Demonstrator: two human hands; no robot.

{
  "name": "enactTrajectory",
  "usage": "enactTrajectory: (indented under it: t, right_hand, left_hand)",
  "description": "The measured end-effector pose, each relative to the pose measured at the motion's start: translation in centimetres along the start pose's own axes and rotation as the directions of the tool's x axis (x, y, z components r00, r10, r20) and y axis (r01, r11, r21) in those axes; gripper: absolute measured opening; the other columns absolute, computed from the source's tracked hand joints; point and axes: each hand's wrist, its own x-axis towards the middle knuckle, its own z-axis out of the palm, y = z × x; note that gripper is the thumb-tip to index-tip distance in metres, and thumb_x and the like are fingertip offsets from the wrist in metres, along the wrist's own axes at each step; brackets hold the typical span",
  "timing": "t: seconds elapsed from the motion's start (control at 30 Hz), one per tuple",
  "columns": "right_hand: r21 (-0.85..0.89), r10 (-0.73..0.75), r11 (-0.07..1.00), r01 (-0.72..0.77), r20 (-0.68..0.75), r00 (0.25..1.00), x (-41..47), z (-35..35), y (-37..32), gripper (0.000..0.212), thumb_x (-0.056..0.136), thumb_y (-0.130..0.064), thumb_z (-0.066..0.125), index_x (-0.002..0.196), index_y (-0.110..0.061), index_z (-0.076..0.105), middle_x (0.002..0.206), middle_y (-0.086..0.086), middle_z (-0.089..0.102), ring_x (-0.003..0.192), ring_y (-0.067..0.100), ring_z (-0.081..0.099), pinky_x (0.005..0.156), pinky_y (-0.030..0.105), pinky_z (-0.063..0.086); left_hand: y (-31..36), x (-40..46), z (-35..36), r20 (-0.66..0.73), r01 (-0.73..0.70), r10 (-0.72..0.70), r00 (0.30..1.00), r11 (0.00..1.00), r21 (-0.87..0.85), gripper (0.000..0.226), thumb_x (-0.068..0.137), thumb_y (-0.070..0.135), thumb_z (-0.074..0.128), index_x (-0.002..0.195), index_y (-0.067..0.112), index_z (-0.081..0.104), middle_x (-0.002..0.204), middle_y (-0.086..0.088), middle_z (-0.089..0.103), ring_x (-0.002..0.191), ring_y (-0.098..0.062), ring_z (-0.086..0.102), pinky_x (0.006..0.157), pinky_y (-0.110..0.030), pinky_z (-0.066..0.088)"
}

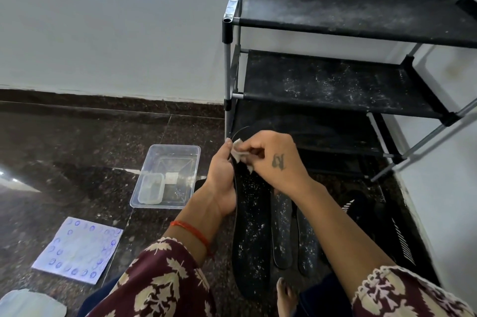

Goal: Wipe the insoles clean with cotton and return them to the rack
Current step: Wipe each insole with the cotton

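From the head view, the left hand [224,177] grips the left edge of a black insole [251,234] speckled with white dust, holding it over the dark floor [90,141] in front of the black rack [335,79]. The right hand [273,161] pinches a small white cotton piece [238,152] against the insole's top end. Two more dusty insoles [282,226] lie on the floor just right of it. A clear plastic tub [167,174] holding a smaller container [150,188] sits to the left, near a blue-printed cloth [77,249].
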Motion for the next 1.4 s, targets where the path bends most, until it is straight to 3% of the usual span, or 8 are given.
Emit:
enactTrajectory:
  t: [0.2,0.3,0.43,0.67,0.83,1.03,1.2,1.4]
  right_hand:
    - [0.025,0.02,0.999,-0.025,0.193,0.981,-0.4,-1.5,1.2,0.022,0.078,0.001,0.065,0.079,-0.018,0.076,0.087,-0.003,0.069,0.07,0.011,0.067,0.056,0.017,0.052]
    - [-0.184,0.05,0.981,-0.059,-0.053,0.997,0.0,-1.8,2.4,0.022,0.078,-0.002,0.064,0.085,-0.019,0.076,0.087,0.001,0.07,0.074,0.015,0.065,0.065,0.024,0.052]
    - [-0.098,0.094,0.987,-0.124,-0.267,0.959,0.5,-1.0,2.1,0.024,0.078,-0.004,0.067,0.097,-0.017,0.073,0.093,0.002,0.069,0.08,0.009,0.059,0.071,0.008,0.038]
    - [0.074,0.005,0.997,0.0,-0.065,0.998,0.4,0.1,0.2,0.027,0.074,-0.002,0.071,0.096,-0.017,0.074,0.092,-0.003,0.068,0.081,0.003,0.059,0.072,0.004,0.044]
    - [0.084,0.04,0.995,-0.057,0.195,0.98,-0.1,-1.5,0.8,0.027,0.076,0.006,0.062,0.077,-0.016,0.077,0.088,-0.008,0.067,0.067,0.003,0.064,0.043,0.009,0.045]
    - [-0.081,0.068,0.992,-0.094,-0.278,0.958,0.8,-1.4,2.3,0.026,0.078,0.002,0.065,0.094,-0.016,0.073,0.094,0.002,0.068,0.084,0.013,0.062,0.077,0.024,0.05]
    - [-0.008,0.171,0.984,-0.176,-0.182,0.968,1.1,0.4,1.8,0.036,0.077,0.002,0.066,0.108,-0.016,0.069,0.102,0.004,0.063,0.092,0.016,0.06,0.087,0.024,0.048]
    - [0.122,-0.003,0.992,0.001,0.012,1.0,0.5,-0.1,0.5,0.036,0.077,0.008,0.063,0.099,-0.018,0.073,0.095,-0.005,0.062,0.085,-0.001,0.056,0.076,0.003,0.042]
  left_hand:
    - [0.4,0.2,-0.2,0.017,0.046,-0.045,0.999,0.999,-0.029,0.075,0.096,0.062,0.018,0.108,0.004,0.064,0.101,-0.024,0.069,0.083,-0.037,0.069,0.073,-0.051,0.055]
    - [0.3,0.2,-0.1,0.022,0.079,-0.079,0.997,0.997,0.001,0.077,0.094,0.063,0.019,0.113,0.004,0.063,0.106,-0.026,0.067,0.087,-0.04,0.068,0.076,-0.052,0.054]
    - [0.1,0.0,0.2,0.025,0.076,-0.077,0.997,0.996,0.041,0.075,0.095,0.062,0.019,0.112,0.005,0.065,0.107,-0.025,0.067,0.093,-0.038,0.065,0.088,-0.051,0.048]
    - [0.3,0.1,-0.1,0.009,0.048,-0.048,0.999,0.998,0.033,0.079,0.094,0.065,0.016,0.11,0.004,0.064,0.101,-0.022,0.069,0.086,-0.031,0.069,0.079,-0.043,0.051]
    - [0.6,0.2,-0.2,0.006,0.074,-0.074,0.997,0.997,0.032,0.084,0.092,0.068,0.015,0.109,0.002,0.063,0.099,-0.025,0.068,0.08,-0.034,0.07,0.067,-0.043,0.058]
    - [0.5,0.0,0.1,0.011,0.095,-0.096,0.995,0.992,0.085,0.084,0.09,0.071,0.014,0.112,0.007,0.065,0.11,-0.024,0.066,0.089,-0.037,0.067,0.076,-0.047,0.055]
    - [0.1,0.0,0.3,-0.01,0.108,-0.108,0.994,0.986,0.126,0.083,0.091,0.07,0.015,0.111,0.008,0.067,0.109,-0.023,0.065,0.093,-0.032,0.063,0.091,-0.044,0.044]
    - [0.3,0.0,0.1,0.029,0.102,-0.106,0.994,0.988,0.113,0.09,0.086,0.075,0.012,0.123,0.005,0.056,0.11,-0.023,0.062,0.09,-0.034,0.063,0.078,-0.046,0.052]
